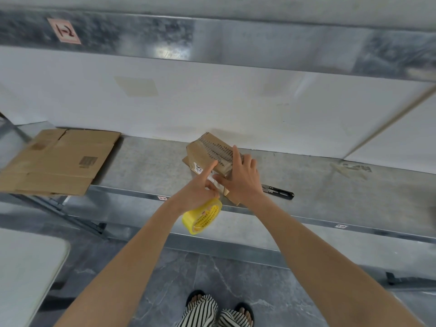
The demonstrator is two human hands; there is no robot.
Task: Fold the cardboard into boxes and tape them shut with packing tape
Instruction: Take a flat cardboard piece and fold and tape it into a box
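A small folded cardboard box (207, 149) lies on the metal shelf (141, 166), with a strip of tape along its top seam and a white label on its side. My right hand (240, 178) presses flat on the box's near end, fingers spread. My left hand (200, 187) holds a yellow roll of packing tape (203, 217) below the palm, its index finger stretched out onto the box side. The roll hangs just past the shelf's front edge.
A stack of flat cardboard sheets (59, 161) lies at the shelf's left end, overhanging its front. Black snips (280, 192) rest right of the box. A white wall backs the shelf, and a white table (26, 274) stands at lower left.
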